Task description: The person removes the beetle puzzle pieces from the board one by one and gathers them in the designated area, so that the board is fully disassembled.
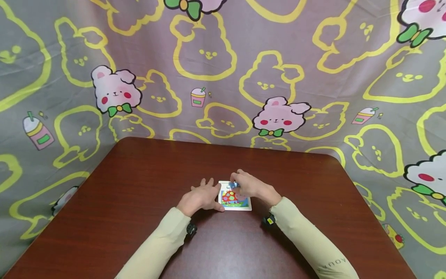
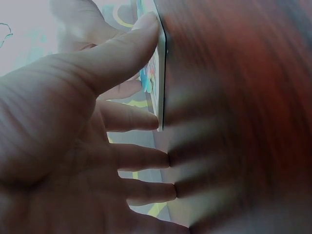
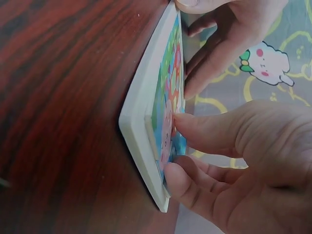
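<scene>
A small jigsaw puzzle in a white frame lies on the table, showing a red ladybug with colored spots over green and blue. My left hand is at its left side, fingers spread and fairly straight. Its thumb rests on the frame's rim, and its fingertips touch the tabletop and frame edge in the left wrist view. Over the puzzle's upper right, my right hand pinches a blue puzzle piece between thumb and fingers. In the right wrist view the fingertips are right at the picture, partly hiding the piece.
The brown wooden table extends around the puzzle on all sides. Behind and beside it hangs a grey curtain with yellow outlines and cartoon bunnies. Both forearms wear pale sleeves with a dark wrist device on each.
</scene>
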Motion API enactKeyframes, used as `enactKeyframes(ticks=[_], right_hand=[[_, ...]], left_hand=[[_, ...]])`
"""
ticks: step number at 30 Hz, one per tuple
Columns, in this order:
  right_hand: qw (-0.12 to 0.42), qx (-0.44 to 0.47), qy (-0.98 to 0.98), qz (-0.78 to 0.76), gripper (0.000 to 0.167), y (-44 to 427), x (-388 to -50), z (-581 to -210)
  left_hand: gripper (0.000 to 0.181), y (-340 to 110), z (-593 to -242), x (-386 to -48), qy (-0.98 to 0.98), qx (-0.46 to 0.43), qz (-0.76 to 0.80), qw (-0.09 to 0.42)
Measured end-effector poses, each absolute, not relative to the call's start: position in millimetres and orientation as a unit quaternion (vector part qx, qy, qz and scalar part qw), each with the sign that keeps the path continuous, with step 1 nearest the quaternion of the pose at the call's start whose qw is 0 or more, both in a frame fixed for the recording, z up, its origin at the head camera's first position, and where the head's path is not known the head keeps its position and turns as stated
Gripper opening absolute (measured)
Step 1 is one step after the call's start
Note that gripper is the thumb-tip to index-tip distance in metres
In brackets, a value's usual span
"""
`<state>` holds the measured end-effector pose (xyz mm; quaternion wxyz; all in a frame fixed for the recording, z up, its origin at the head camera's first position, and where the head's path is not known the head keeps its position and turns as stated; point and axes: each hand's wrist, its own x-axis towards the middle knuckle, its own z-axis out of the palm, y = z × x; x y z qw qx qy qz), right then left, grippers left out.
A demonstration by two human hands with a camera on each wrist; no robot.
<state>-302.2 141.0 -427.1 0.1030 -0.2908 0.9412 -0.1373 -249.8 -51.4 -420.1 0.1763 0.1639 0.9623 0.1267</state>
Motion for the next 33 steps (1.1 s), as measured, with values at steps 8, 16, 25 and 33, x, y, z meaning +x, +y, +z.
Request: enactKeyframes(ticks=[8, 16, 25, 33], right_hand=[[0.101, -0.286, 0.942, -0.143, 0.024, 141, -303, -426], [0.096, -0.292, 0.940, -0.149, 0.022, 142, -301, -426], [0.059, -0.339, 0.922, -0.177, 0.010, 158, -308, -415], [0.105, -0.295, 0.923, -0.225, 0.006, 197, -311, -404]], left_hand=[[0.091, -52, -420, -251, 0.962, 0.164, 0.125, 0.179], [0.091, -52, -421, -251, 0.962, 0.164, 0.120, 0.181], [0.093, -52, -423, -251, 0.963, 0.160, 0.116, 0.184], [0.092, -53, -424, -250, 0.962, 0.162, 0.121, 0.183]])
